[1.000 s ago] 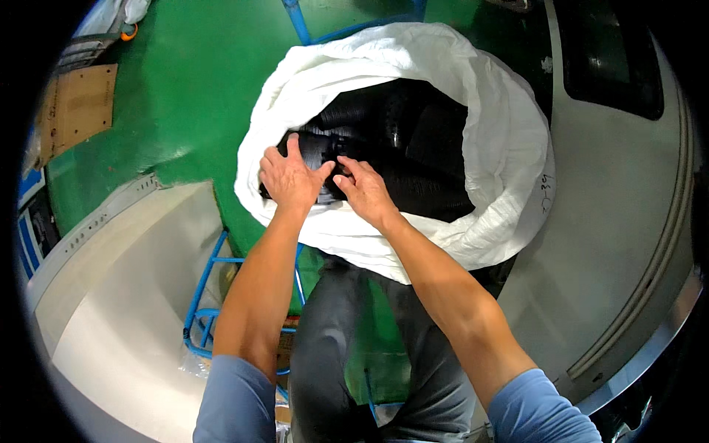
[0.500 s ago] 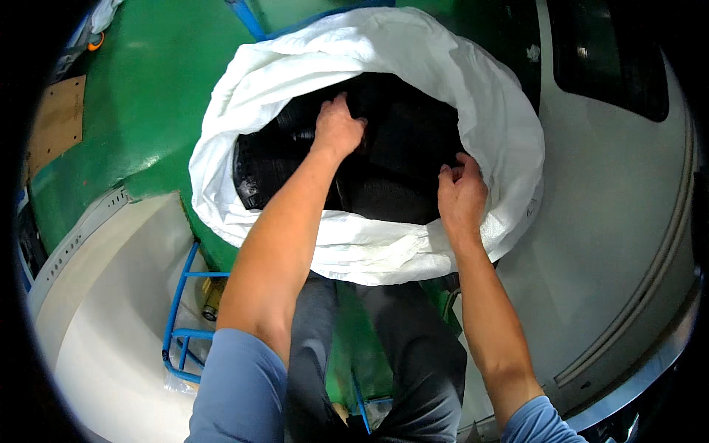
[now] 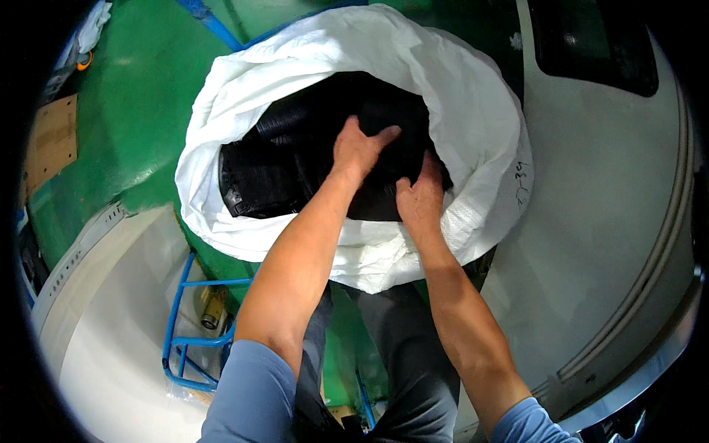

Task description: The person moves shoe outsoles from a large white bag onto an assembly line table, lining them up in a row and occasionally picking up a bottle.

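Legs: the person's grey trousers (image 3: 413,347) stand right against the near side of the sack.
Blue frame: a blue tube frame (image 3: 185,325) stands on the green floor (image 3: 140,111) at lower left, beside a pale curved panel (image 3: 111,325); a small cylindrical can (image 3: 213,316) lies inside it.
Sack: a large white woven sack (image 3: 473,125) stands open on the floor, its mouth rolled outward into a thick collar.
Right hand: the right hand (image 3: 419,198) lies at the near right of the sack's mouth, fingers curled down onto the black material; whether it pinches a fold I cannot tell.
Left hand: the left hand (image 3: 360,146) reaches further in, fingers spread and pressing on the black material, not closed round anything that shows.
Black material: the black material (image 3: 273,166) fills the sack almost to the collar, ribbed and folded in layers.
Handling: it looks soft and limp, likely bulky rather than fragile; a loose ribbed edge near the left of the mouth looks the best hold.
In the way: the rolled collar crowds the mouth, and the sack wall may sag inward.
Right side: a large grey curved housing (image 3: 613,221) stands close beside the sack.
Far left: a brown board (image 3: 52,140) lies on the floor.
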The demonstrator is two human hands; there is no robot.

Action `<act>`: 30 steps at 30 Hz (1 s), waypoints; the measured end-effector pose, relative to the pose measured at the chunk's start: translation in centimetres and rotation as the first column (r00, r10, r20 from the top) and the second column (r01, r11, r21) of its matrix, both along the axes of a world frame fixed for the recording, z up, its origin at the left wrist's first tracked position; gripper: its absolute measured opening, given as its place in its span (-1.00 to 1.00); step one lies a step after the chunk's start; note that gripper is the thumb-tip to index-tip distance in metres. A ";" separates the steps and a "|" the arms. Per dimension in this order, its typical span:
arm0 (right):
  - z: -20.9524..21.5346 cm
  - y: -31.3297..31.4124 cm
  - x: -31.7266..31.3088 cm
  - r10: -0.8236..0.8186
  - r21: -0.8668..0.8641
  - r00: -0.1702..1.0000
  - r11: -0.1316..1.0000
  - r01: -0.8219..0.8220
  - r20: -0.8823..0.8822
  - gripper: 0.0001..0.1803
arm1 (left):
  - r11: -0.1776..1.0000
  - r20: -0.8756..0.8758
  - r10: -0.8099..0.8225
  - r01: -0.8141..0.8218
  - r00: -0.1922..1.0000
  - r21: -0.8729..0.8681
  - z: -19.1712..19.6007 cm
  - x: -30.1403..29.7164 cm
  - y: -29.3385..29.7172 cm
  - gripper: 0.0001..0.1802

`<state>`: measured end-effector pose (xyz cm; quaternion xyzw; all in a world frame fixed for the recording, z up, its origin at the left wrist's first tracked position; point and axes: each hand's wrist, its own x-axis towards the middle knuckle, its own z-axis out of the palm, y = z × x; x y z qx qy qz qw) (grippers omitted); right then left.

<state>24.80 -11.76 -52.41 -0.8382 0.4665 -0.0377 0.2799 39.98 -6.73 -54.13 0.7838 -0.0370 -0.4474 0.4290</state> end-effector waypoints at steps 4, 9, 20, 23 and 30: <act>4.7 2.0 1.3 0.177 -0.001 0.970 0.984 -0.179 0.168 -0.30 | 0.908 -0.418 0.297 -0.390 0.858 -0.154 0.8 2.9 3.8 -0.47; 12.6 5.6 1.9 0.025 0.324 0.947 0.936 -0.135 0.320 -0.35 | 0.836 -0.518 0.245 -0.449 0.819 -0.314 4.8 3.4 9.2 -0.53; 39.0 6.7 0.3 -0.432 0.854 0.838 0.515 -0.073 0.332 0.45 | 0.841 -0.740 -0.047 -0.372 0.671 -0.392 31.0 0.9 18.5 -0.39; 42.1 7.9 -0.1 -0.363 0.861 0.876 0.497 -0.107 0.318 0.36 | 0.871 -0.725 -0.049 -0.326 0.687 -0.368 36.7 -0.2 18.5 -0.43; 32.1 8.7 -0.5 -0.510 0.927 0.829 0.374 -0.026 0.229 0.10 | 0.902 -0.657 0.213 -0.404 0.724 -0.154 30.2 -2.5 19.7 -0.44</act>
